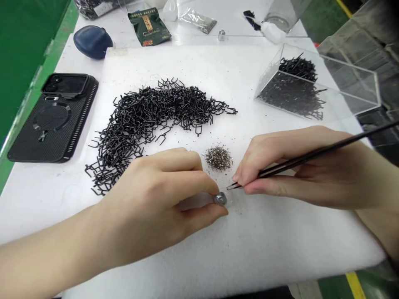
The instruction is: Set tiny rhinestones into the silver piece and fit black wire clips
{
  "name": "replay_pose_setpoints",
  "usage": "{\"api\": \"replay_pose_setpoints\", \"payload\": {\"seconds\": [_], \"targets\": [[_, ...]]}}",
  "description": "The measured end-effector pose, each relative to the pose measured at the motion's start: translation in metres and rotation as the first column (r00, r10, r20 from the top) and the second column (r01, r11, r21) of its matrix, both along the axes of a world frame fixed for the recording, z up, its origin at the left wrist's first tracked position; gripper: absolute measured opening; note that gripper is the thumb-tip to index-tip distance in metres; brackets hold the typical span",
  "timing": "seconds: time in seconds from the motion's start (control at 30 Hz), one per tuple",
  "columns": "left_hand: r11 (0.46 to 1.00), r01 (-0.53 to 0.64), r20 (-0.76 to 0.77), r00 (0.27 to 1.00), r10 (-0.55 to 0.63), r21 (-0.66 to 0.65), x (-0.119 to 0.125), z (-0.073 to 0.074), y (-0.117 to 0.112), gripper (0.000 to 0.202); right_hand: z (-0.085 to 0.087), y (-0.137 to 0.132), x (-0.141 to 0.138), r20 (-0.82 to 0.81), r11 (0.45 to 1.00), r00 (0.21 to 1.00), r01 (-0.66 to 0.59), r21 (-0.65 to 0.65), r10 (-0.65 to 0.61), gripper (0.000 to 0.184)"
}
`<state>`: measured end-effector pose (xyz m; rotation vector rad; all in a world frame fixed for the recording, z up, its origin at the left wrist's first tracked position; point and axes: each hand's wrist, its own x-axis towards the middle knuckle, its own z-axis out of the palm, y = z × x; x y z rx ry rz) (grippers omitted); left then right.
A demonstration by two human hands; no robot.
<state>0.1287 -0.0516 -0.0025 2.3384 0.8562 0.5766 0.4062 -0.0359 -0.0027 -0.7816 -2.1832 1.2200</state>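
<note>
Between the thumb and index finger of my left hand (162, 195) is a small metal block (221, 198), its shiny end facing right. My right hand (289, 166) grips dark tweezers (299, 161); their tips sit just right of the block, apart from it. Whether the tips pinch a tiny piece, I cannot tell. Just beyond both hands lies a small heap of tiny metallic bits (218, 158). A curved pile of bent black wire pieces (156, 110) spreads behind my left hand, which hides part of it. Everything here rests on a white foam sheet (249, 253).
A clear tipped box (349, 89) with more black pieces stands at the right. A black phone (52, 118) and a dark blue rounded object (92, 41) are at the left. Along the back are a green packet (149, 27), a clear bag (198, 20) and another small metal block (221, 35).
</note>
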Motion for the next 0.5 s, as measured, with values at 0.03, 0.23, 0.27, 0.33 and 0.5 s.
{"api": "replay_pose_setpoints", "payload": {"seconds": [0.03,0.23,0.27,0.33,0.5], "targets": [[1.000,0.001,-0.002,1.000,-0.001,-0.002,0.000,-0.001,0.000,0.008,0.000,0.000,0.000,0.002,1.000,1.000,-0.001,0.007,0.001,0.005],[0.998,-0.062,0.111,0.992,0.063,-0.020,0.000,-0.004,-0.001,0.020,0.003,-0.001,0.001,-0.007,0.999,1.000,0.029,0.040,-0.029,0.005],[0.996,-0.075,0.144,0.986,0.080,-0.040,0.001,-0.003,-0.001,0.021,0.005,-0.001,0.001,-0.024,0.997,0.998,0.062,0.053,-0.061,0.006],[0.983,-0.126,0.213,0.965,0.152,-0.133,0.004,0.002,0.001,0.013,0.009,-0.003,-0.002,-0.079,0.980,0.985,0.161,0.119,-0.153,0.010],[0.764,-0.147,0.266,0.882,0.389,-0.628,0.012,0.023,0.005,0.013,0.016,-0.021,-0.006,-0.098,0.895,0.964,0.267,0.358,-0.249,0.013]]}}
